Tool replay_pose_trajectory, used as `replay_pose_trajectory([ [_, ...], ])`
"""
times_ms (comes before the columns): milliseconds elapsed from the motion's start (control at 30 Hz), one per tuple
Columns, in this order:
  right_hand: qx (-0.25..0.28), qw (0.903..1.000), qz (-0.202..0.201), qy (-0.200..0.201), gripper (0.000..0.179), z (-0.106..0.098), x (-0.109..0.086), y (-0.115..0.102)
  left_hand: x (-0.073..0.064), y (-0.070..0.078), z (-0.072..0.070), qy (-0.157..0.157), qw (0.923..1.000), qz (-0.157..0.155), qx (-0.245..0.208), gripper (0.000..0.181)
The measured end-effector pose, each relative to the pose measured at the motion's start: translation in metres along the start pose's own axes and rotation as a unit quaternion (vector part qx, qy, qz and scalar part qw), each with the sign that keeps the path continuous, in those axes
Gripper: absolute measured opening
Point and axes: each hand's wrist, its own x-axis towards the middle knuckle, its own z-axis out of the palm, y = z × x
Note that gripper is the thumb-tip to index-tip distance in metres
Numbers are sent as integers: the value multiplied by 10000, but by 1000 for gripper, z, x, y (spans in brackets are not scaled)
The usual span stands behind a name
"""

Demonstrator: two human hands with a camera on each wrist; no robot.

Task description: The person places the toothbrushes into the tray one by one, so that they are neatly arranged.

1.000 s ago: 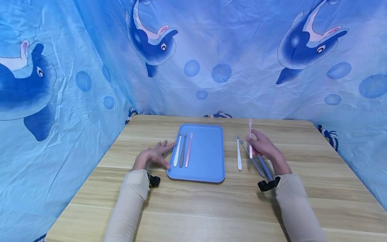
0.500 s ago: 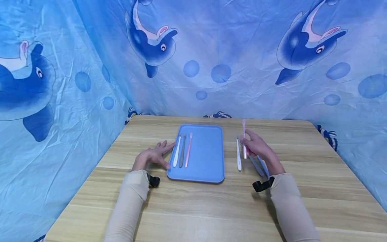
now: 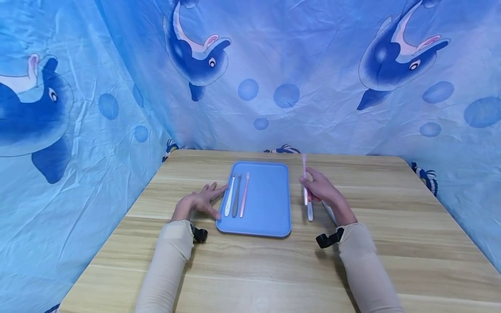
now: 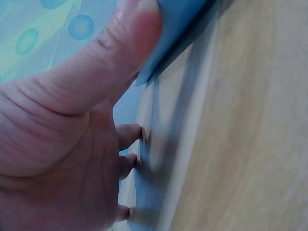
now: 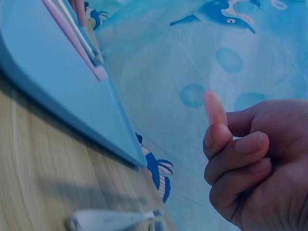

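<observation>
Thumb and fingers of the left hand (image 3: 200,202) spread along the left edge of the blue tray (image 3: 270,200), gripping nothing and seemingly steadying it. On the tray, heads at the far end, lie a white toothbrush (image 3: 230,195), a grey toothbrush (image 3: 236,198) and a pink toothbrush (image 3: 244,195) side by side, with bare surface to their right. Just off the tray's right edge, the right hand (image 3: 322,189) pinches a second pink toothbrush (image 3: 305,191) above a second white toothbrush (image 3: 310,212) on the wooden table (image 3: 254,269). The step in hand looks to be a transfer onto the tray; the next move calls for clearing the rim, lowering the brush beside the row and letting go without nudging it. Farther right, another toothbrush (image 3: 329,211) is mostly hidden, its colour uncertain. The left wrist view brings the thumb (image 4: 137,29) close up at the tray's edge but shows no brushes; the right wrist view adds the curled fingers (image 5: 238,161), a rounded pink end (image 5: 215,108), probably the held handle, and the second white toothbrush's head, which the head view leaves covered.
</observation>
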Motion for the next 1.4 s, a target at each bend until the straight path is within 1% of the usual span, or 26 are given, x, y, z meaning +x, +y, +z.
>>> replay_pose_trajectory([
  [200,93,9998,-107,-114,53,15,5,-7,-1,0,1,-51,10000,33,-41,129],
  [300,166,9997,-98,-153,56,21,7,-10,-2,1,0,-55,10000,20,-31,128],
  [467,119,9998,-52,-165,59,31,10,-13,-1,0,1,-46,10000,7,-19,127],
  [600,151,9997,-38,-190,57,38,11,-16,-1,1,0,-28,10000,-3,-5,125],
  [800,185,9992,-131,-318,58,48,12,-23,-2,2,0,-20,10000,-44,-12,125],
  [1000,122,9994,-78,-316,59,57,15,-28,-2,2,0,-21,9999,-40,-92,126],
  [1200,80,9994,-59,-332,60,67,17,-31,-2,1,0,12,10000,-68,-32,127],
  [1400,163,9994,-93,-296,60,78,20,-34,-1,1,0,34,10000,-84,-16,128],
])
